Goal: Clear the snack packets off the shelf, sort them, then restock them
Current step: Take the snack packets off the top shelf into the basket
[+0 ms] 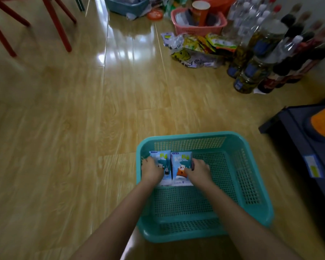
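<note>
Two blue snack packets are shown side by side, edges touching, in the far left part of a teal basket (195, 135) set on the wooden floor (73, 113) at the lower centre of the frame. The left packet (162, 160) is held by the left hand (151, 170), whose fingers are curled over its outer left edge. The right packet (180, 162) is gripped by the right hand (197, 172), with fingers bent round its outer right edge and the thumb laid on its face. Both forearms are extended over the near rim of the basket. A loose pile of snack packets (199, 48) is seen on the floor at the upper right, in front of a pink basket (197, 29) and beside a cluster of bottles (266, 53). A blue basket (126, 6) is cut off by the top edge, red chair legs (54, 23) occupy the upper left, and a dark cabinet (298, 139) is visible at the right edge.
</note>
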Tool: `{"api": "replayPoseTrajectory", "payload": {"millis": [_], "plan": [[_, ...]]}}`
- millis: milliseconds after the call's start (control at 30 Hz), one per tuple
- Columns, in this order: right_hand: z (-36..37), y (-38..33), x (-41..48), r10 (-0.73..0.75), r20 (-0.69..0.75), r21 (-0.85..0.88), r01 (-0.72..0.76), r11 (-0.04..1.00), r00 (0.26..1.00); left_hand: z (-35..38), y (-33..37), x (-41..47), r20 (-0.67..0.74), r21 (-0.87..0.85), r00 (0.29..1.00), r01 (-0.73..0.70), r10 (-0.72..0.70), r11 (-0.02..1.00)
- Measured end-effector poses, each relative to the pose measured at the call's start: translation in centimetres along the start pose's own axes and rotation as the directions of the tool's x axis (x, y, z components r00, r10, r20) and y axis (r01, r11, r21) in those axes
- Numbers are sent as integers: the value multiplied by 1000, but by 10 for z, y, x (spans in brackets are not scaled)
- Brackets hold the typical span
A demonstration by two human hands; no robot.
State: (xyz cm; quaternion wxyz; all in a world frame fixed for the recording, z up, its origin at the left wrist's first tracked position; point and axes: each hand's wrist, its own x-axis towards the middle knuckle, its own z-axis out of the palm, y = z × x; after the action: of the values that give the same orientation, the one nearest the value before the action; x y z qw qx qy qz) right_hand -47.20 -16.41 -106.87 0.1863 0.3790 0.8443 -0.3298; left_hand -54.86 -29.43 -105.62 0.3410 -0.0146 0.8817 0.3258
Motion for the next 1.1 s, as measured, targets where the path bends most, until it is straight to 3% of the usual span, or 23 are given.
{"api": "replayPoseTrajectory", "payload": {"millis": [100, 300, 533, 767, 933, 1100], "plan": [[-63, -24, -33, -75, -35, 1, 76, 997, 997, -48, 37, -33, -18, 4, 991, -132, 132, 991], [-272, -89, -152, -206, -192, -50, 200, 978, 960, -177, 184, -153, -72, 221, 902, -401, 425, 889], [-539, -150, -332, -253, -468, -60, 255, 965, 847, -314, 409, -342, -93, 126, 781, -606, 618, 785], [-719, -164, -513, -245, -666, -143, 202, 969, 705, -376, 567, -516, -14, 339, 493, -816, 870, 468], [-765, -147, -635, -159, -787, -137, 82, 987, 597, -385, 626, -615, 31, 366, 275, -898, 961, 245], [-773, -114, -753, -22, -873, -70, -81, 994, 486, -365, 661, -696, 194, 291, 85, -956, 977, 25]]}}
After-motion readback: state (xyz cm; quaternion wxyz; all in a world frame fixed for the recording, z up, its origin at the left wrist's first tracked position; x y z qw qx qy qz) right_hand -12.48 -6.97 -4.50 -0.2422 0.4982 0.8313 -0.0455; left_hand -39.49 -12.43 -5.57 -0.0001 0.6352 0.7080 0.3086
